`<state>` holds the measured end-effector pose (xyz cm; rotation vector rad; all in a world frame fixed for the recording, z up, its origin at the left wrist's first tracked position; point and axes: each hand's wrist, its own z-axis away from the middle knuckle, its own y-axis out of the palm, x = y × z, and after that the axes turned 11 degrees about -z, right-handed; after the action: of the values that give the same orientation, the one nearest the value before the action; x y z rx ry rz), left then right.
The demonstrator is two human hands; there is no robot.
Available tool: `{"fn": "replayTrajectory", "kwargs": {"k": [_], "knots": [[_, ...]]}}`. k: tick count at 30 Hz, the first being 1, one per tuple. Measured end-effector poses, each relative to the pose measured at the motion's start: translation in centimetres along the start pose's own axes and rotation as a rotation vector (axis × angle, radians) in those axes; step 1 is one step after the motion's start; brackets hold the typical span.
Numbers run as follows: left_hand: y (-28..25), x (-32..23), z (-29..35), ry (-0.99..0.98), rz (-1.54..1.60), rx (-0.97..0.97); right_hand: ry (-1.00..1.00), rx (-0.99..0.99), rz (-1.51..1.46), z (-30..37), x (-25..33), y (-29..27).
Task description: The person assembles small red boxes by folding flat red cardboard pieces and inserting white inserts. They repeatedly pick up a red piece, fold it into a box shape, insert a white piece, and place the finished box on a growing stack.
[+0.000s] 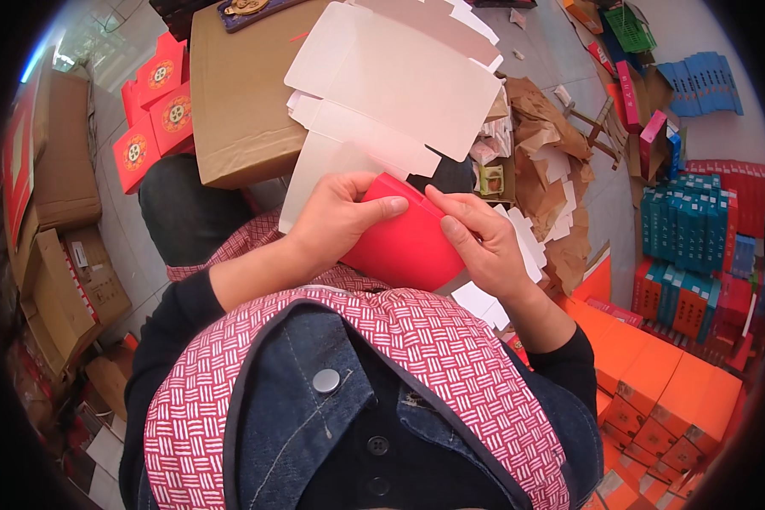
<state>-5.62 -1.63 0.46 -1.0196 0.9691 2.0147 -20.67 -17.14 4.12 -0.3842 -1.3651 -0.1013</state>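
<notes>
A red cardboard box, perhaps only partly folded, is held in front of my lap. My left hand grips its left upper edge, with the thumb lying on the red face and the fingers hidden behind. On the other side my right hand pinches the upper right edge between thumb and fingers. Just beyond both hands lie flat, unfolded white box blanks, overlapping one another on top of a brown carton. The underside of the red box is hidden from me.
Red boxes with round emblems stand left of the carton. Crumpled brown paper lies to the right. Orange boxes and teal boxes are stacked at the right. Opened cartons sit at the far left.
</notes>
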Motion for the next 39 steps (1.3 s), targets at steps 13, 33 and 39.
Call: {"fn": "replayTrajectory", "kwargs": {"k": [13, 33, 39], "knots": [[0.1, 0.1, -0.4, 0.03, 0.022, -0.022, -0.024, -0.012, 0.047, -0.2, -0.1, -0.1], [-0.5, 0.5, -1.0, -0.033, 0.103, -0.055, -0.055, 0.174, -0.016, -0.6, 0.1, -1.8], [-0.4, 0.5, -1.0, -0.028, 0.087, -0.056, -0.046, 0.173, 0.0, -0.7, -0.2, -1.6]]}}
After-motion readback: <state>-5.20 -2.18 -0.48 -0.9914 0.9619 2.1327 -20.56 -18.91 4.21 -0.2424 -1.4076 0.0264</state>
